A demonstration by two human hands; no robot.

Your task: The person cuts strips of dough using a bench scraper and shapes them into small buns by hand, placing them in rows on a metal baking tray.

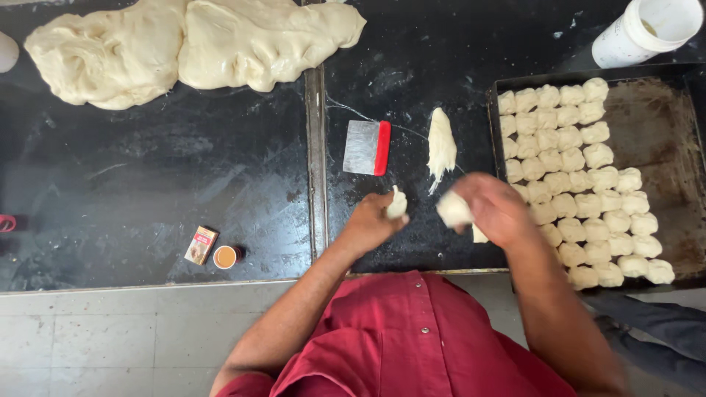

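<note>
**Two hands, two dough pieces, tray half filled**

Two small dough pieces are held above the black counter [184, 169], one per hand. The left hand [371, 220] is closed around a small dough ball [397, 204], which pokes out above the fingers. The right hand [496, 209] is blurred; a second dough piece [454, 209] is clamped at its fingertips. The hands are kept apart, near the counter's near edge and just left of the baking tray [662, 125], probably so shaped pieces can be set down with a short reach.

One strip of dough [441, 143] lies far of the hands, between the scraper and the tray. One scraper [367, 148], metal blade with red grip, is laid flat just left of the strip, within easy reach. One big dough mass [191, 44] is spread at the far left, well apart from the hands.

Dough balls [581, 184] are packed touching in rows on the tray's left part, roughly forty; an exact count cannot be made. The tray's right part is bare.

One white tub [647, 29] stands at the far right. One small packet [200, 245] and one small cup [225, 256] sit near left.
</note>
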